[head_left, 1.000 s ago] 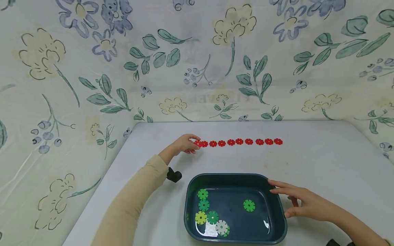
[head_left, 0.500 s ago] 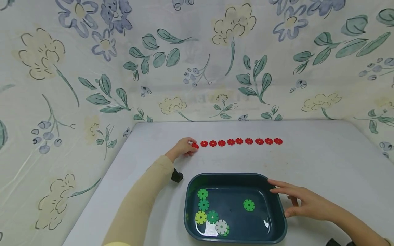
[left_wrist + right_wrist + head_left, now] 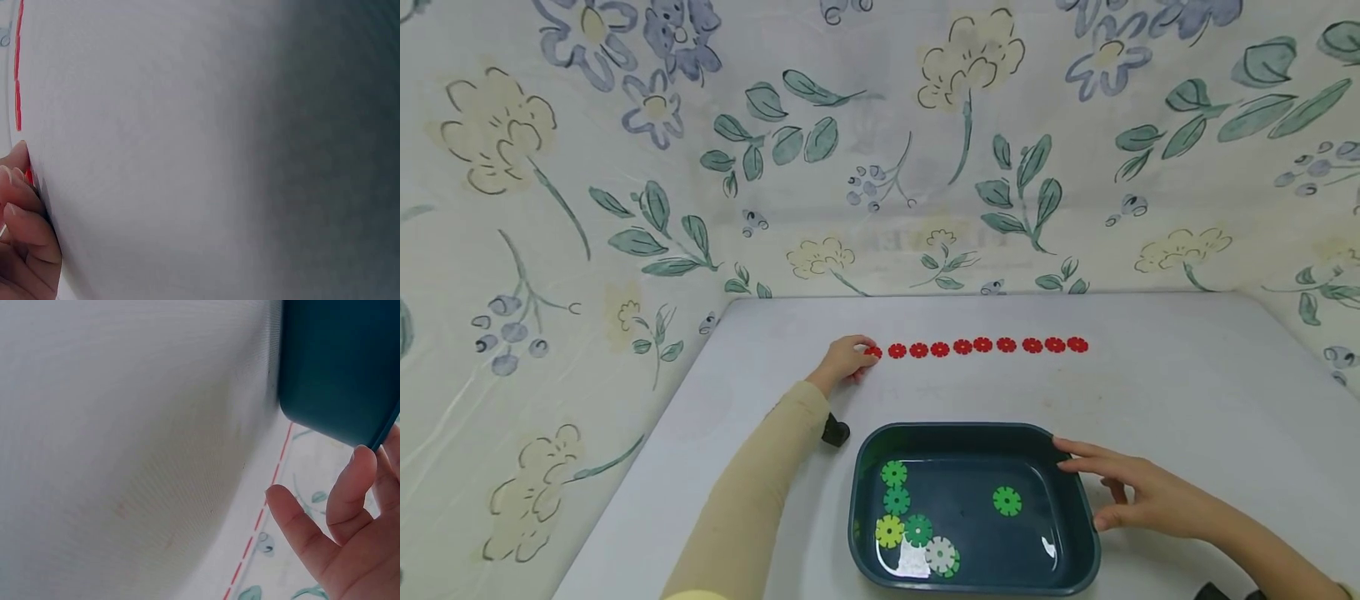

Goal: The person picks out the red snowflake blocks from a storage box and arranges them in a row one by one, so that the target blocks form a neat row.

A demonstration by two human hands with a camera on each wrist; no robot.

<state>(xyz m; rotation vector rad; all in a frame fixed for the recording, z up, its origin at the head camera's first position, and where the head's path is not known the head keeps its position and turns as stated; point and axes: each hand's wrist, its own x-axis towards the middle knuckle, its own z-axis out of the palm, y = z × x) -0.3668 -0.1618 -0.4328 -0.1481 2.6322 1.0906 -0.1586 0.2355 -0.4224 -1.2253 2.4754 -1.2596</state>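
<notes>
At the left end of a row of red notched plastic discs [image 3: 940, 350], my left hand [image 3: 846, 360] pinches another red notched disc [image 3: 873, 353] between thumb and fingers. A small gap separates it from the nearest disc of the row. In the left wrist view, a sliver of this red disc [image 3: 29, 175] shows between the fingers, close to the table. My right hand [image 3: 1150, 496] touches the right rim of a dark teal tray [image 3: 1093, 533] with extended fingers. Seen from the right wrist, the fingers [image 3: 357, 487] reach up to the tray's edge.
Inside the tray lie several green discs [image 3: 917, 530], one yellow-green disc [image 3: 890, 531] and a white disc [image 3: 940, 552] overlapping a green one. A lone green disc [image 3: 1007, 502] sits at the tray's right. Flower-patterned cloth [image 3: 880, 150] stands behind the white table [image 3: 1187, 392].
My left hand has shifted slightly left with its red disc, which overlapped the row's end before and now sits apart from it. My right hand and the tray have stayed still.
</notes>
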